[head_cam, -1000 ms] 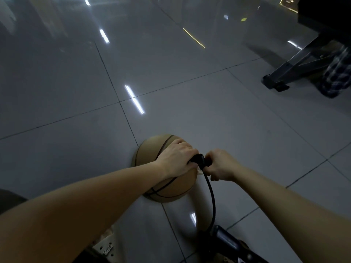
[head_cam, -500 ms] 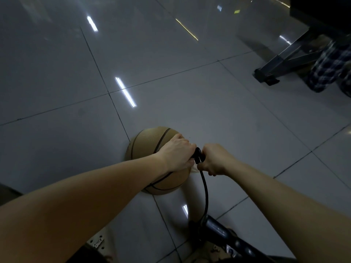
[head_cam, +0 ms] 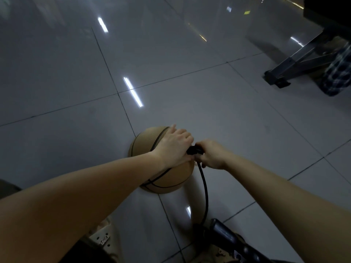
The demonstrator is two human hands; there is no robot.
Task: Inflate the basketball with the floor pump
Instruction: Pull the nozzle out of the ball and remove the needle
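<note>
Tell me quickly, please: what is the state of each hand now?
Left hand: open, resting on the basketball.
Right hand: closed, holding the hose nozzle.

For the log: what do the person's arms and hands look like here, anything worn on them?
The left forearm and right forearm are bare to the frame edge, no sleeve showing. The left hand and right hand are ungloved; no watch, bracelet or ring is visible in this dim light.

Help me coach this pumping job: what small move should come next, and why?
Probably push the nozzle firmly into the ball: the right hand grips it at the ball's side, the left hand lies flat on the ball, and the joint is hidden. The pump is untouched.
</note>
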